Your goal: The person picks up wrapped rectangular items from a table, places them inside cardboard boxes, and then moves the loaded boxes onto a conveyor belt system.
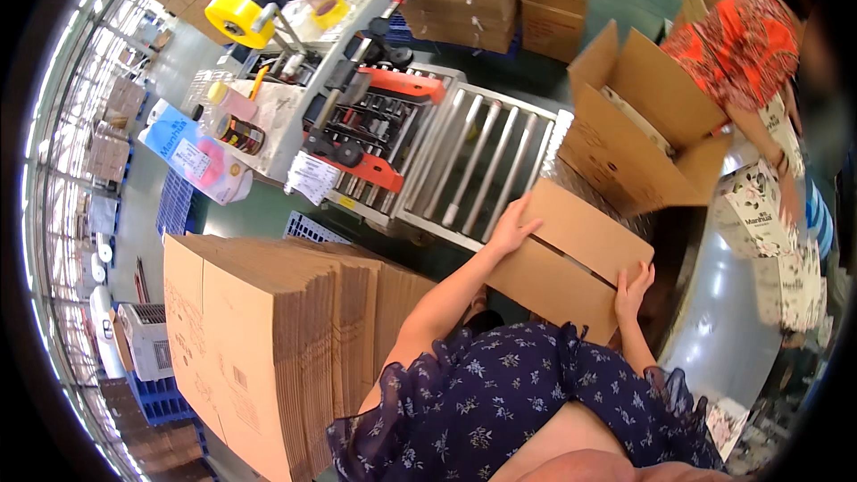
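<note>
A brown cardboard carton (585, 236), flaps (553, 284) nearly meeting, slants beside the roller conveyor (475, 161).

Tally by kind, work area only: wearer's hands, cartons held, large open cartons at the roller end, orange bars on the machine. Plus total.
Left hand and right hand: 2
Held carton: 1
Large open carton: 1
Orange bars: 2
Total: 6

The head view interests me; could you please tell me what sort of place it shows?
Probably a packing area in a factory or warehouse, judging by the roller conveyor, yellow tape roll and bundled flattened cartons.
</note>
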`<action>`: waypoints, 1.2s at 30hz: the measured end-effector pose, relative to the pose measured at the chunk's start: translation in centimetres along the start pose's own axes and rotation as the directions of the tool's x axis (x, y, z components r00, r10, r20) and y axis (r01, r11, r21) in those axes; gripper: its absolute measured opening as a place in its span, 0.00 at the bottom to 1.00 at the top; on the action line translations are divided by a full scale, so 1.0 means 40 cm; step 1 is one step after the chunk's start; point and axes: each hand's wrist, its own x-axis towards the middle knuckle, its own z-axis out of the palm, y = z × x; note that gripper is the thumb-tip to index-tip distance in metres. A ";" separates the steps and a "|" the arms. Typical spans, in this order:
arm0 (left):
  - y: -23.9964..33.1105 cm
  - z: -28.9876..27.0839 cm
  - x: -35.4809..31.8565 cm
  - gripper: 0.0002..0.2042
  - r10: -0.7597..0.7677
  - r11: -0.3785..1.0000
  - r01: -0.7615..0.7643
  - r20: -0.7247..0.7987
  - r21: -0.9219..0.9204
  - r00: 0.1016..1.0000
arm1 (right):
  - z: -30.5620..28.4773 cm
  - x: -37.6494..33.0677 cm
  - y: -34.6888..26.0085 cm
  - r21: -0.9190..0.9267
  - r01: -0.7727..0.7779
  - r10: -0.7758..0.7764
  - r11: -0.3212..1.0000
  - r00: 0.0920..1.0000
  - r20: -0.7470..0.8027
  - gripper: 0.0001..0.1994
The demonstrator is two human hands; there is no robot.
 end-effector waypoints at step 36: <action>-0.103 -0.635 0.257 0.30 0.184 0.866 0.221 -0.697 0.448 0.693 | 0.973 0.451 -1.159 -0.131 0.505 -0.471 0.853 0.853 0.223 0.24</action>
